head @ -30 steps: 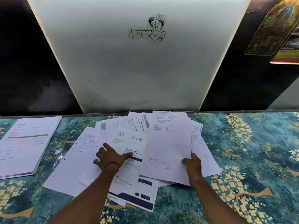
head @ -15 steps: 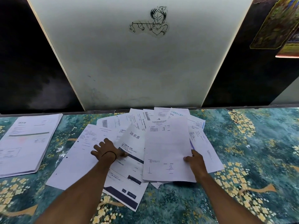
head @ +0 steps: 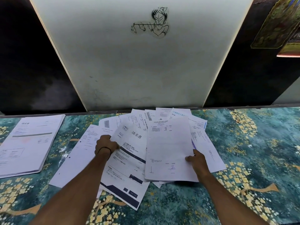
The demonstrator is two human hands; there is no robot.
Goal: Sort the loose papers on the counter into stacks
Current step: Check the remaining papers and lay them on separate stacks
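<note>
While pinching one sheet each, two hands [head: 106,144] [head: 197,159] over one loose pile [head: 129,120]; one neat stack [head: 30,142] left.

- One squared stack of papers [head: 30,143] at the counter's left end; the number of sheets in it cannot be told.
- One loose, fanned heap of papers [head: 146,143] in the middle; about a dozen overlapping sheets show, exact number unclear.
- One sheet with dark blue bands [head: 128,168], headed in large characters.
- One mostly blank invoice sheet [head: 168,146] on top.
- Two hands: left hand [head: 105,144], right hand [head: 197,161].
- One black wristband [head: 104,149].
- One line-drawn flute-player sticker [head: 154,21].
- Two colourful posters [head: 282,25], upper right.
</note>
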